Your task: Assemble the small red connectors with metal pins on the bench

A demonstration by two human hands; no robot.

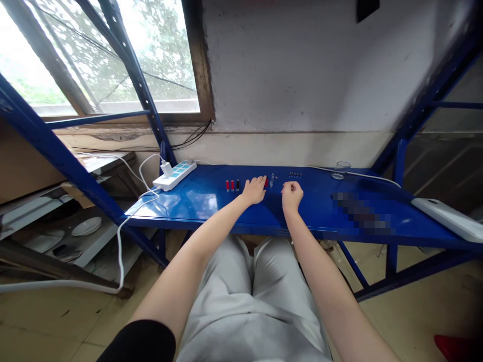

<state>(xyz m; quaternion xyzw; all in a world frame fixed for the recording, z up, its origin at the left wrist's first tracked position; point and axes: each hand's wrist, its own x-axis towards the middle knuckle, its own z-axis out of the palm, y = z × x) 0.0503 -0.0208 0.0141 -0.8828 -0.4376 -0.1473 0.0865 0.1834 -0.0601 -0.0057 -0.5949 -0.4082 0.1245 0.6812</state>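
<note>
My left hand (254,190) rests on the blue metal shelf (196,201), its fingers reaching a small red piece (266,182) and partly covering it. A short row of small red and black pieces (232,185) stands just left of that hand. My right hand (292,195) lies curled into a loose fist on the shelf beside it; what its fingers hold, if anything, is hidden. A tiny clear part (271,179) sits between the hands, and a row of small dark bits (295,175) lies just beyond the right hand.
A white power strip (174,175) with a plugged charger and cable lies at the shelf's left end. A clear glass (341,170) stands at the back right, and a white flat device (447,217) at the far right. Blue rack posts frame both sides. A window is up left.
</note>
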